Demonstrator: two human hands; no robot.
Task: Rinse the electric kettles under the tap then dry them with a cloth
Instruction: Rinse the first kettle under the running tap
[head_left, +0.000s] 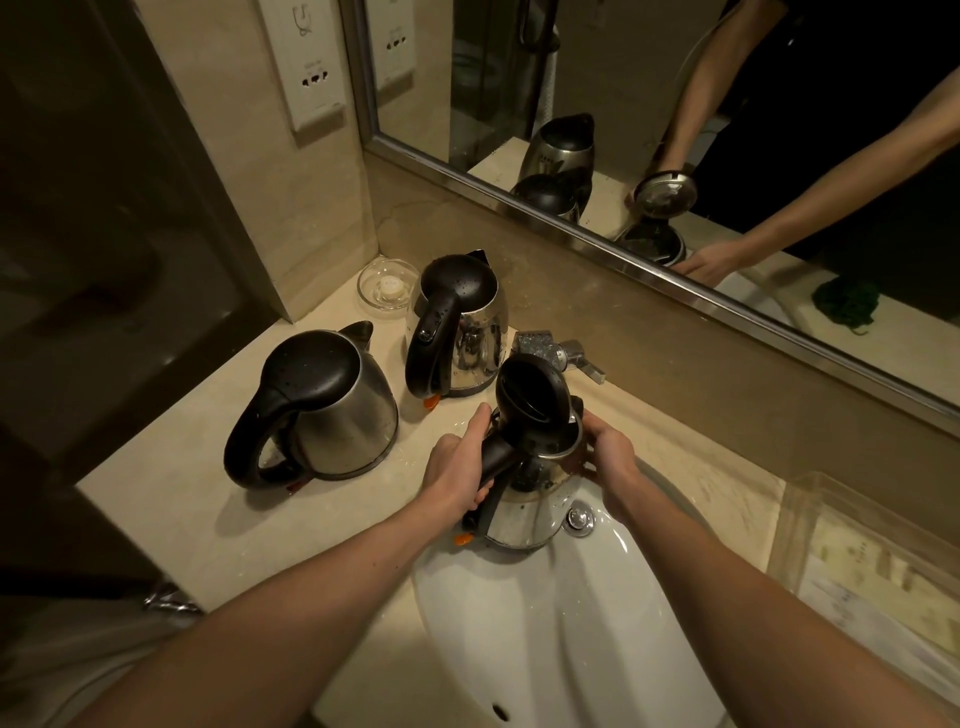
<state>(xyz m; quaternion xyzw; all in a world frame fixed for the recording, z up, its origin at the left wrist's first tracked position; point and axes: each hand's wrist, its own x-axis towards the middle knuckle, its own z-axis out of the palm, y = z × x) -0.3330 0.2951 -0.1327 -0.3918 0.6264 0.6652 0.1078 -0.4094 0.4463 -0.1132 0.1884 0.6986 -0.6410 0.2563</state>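
Pale counter (182, 509) runs round a white sink (545, 649). Over the sink, by the tap (550, 351), is the open kettle (530, 514), its lid (530, 395) standing up. The left hand (460, 467) is wrapped round its black handle (498, 457). The right hand (610, 452) curls round its right side. Two shut kettles stand on the counter, left of the tap: a near kettle (332, 410) and a back kettle (462, 332). A glass dish (387, 286) sits behind them.
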